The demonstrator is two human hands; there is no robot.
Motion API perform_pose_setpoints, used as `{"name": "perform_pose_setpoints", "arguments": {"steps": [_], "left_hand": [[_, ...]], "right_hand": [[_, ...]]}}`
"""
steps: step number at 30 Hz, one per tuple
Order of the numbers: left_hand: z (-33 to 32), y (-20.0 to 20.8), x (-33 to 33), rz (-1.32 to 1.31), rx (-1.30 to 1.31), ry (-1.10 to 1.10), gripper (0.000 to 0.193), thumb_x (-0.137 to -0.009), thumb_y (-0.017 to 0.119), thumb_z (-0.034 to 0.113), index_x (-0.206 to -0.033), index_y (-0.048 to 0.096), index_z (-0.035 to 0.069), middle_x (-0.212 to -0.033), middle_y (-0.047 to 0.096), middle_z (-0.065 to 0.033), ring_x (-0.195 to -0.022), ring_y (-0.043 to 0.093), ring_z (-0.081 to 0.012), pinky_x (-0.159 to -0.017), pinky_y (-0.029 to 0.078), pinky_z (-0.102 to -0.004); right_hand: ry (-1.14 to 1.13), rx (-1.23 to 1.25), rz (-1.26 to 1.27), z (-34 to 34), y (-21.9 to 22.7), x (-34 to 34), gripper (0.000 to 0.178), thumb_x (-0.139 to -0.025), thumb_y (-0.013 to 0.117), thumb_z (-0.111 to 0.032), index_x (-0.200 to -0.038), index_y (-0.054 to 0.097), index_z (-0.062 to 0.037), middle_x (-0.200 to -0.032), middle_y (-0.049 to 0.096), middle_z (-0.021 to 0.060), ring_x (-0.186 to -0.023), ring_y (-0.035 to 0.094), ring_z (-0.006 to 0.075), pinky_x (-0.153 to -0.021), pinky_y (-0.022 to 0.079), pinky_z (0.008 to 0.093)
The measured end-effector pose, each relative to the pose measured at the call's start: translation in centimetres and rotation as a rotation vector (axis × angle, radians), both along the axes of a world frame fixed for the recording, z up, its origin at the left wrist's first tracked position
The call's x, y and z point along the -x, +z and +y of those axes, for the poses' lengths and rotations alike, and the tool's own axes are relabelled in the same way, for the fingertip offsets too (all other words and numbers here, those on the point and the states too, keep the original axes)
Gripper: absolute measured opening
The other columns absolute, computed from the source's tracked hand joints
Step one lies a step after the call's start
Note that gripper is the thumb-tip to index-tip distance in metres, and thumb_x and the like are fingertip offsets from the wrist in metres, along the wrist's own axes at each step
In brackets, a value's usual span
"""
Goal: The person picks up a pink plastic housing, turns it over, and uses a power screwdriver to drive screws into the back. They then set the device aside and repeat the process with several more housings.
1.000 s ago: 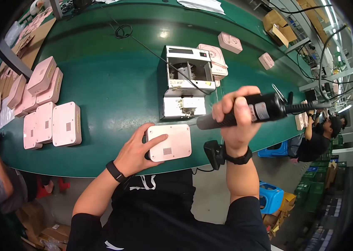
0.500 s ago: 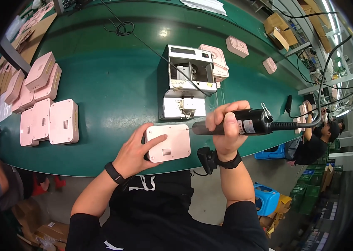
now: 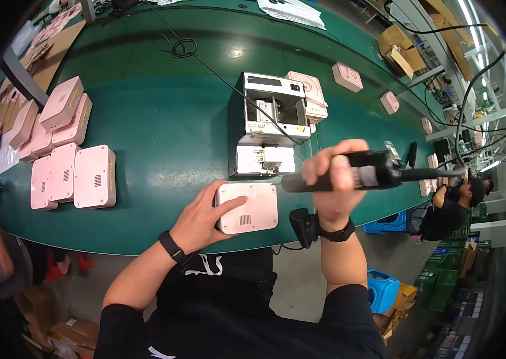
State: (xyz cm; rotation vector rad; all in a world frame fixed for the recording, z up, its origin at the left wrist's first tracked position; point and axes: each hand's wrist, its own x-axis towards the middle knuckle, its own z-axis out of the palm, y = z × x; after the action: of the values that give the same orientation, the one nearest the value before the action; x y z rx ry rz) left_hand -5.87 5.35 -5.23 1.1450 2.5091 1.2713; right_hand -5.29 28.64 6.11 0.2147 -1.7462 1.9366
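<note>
here, a boxy metal machine stands beyond our left hand, a thin black cable crossing it; pink boxes cluster off to that hand's left. the hand clasps a smooth, round-cornered, slotted pink case; our right hand grips a black power screwdriver.

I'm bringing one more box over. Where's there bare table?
Bare table lies between the pink boxes on the left and the silver machine; a cable crosses its far side. It's crowded in front of the machine, where the left hand holds a pink box and the right hand a black screwdriver.
</note>
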Motion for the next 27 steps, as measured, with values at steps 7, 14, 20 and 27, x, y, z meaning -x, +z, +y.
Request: {"name": "perform_pose_setpoints", "arguments": {"steps": [7, 14, 20, 27], "left_hand": [[1.4, -0.3, 0.2, 0.017, -0.017, -0.006, 0.077, -0.063, 0.088, 0.022, -0.134, 0.058, 0.027, -0.137, 0.042, -0.0174, -0.123, 0.050, -0.0376, -0.096, 0.051, -0.0435], [1.4, -0.3, 0.2, -0.003, 0.005, -0.005, 0.077, -0.063, 0.087, 0.023, -0.134, 0.057, 0.027, -0.137, 0.042, -0.0178, -0.123, 0.050, -0.0377, -0.097, 0.051, -0.0432], [1.4, -0.2, 0.3, 0.010, 0.002, -0.008, 0.077, -0.064, 0.087, 0.023, -0.134, 0.056, 0.028, -0.137, 0.042, -0.0181, -0.122, 0.051, -0.0378, -0.096, 0.051, -0.0432], [1.4, -0.3, 0.3, 0.007, -0.004, -0.010, 0.077, -0.064, 0.087, 0.023, -0.134, 0.056, 0.028, -0.136, 0.042, -0.0177, -0.122, 0.051, -0.0373, -0.095, 0.052, -0.0432]], "right_hand": [[-0.031, 0.068, 0.062, -0.5, 1.3, 2.4, 0.017, -0.092, 0.052, -0.015, -0.105, 0.046, -0.0059, -0.071, 0.052, 0.0098, -0.052, 0.048, 0.0182, -0.052, 0.045, 0.0363], [0.039, 0.052, 0.021, -0.8, 0.7, 1.1, 0.017, -0.092, 0.051, -0.016, -0.105, 0.046, -0.0057, -0.071, 0.052, 0.0100, -0.052, 0.049, 0.0180, -0.051, 0.044, 0.0364], [0.081, 0.057, -0.017, -1.2, 0.2, 0.8, 0.019, -0.092, 0.052, -0.016, -0.105, 0.046, -0.0055, -0.070, 0.052, 0.0102, -0.052, 0.049, 0.0182, -0.050, 0.044, 0.0364], [0.096, 0.067, -0.048, -0.7, -0.2, 1.4, 0.020, -0.092, 0.053, -0.017, -0.106, 0.047, -0.0051, -0.070, 0.052, 0.0101, -0.051, 0.048, 0.0184, -0.050, 0.044, 0.0360]]}}
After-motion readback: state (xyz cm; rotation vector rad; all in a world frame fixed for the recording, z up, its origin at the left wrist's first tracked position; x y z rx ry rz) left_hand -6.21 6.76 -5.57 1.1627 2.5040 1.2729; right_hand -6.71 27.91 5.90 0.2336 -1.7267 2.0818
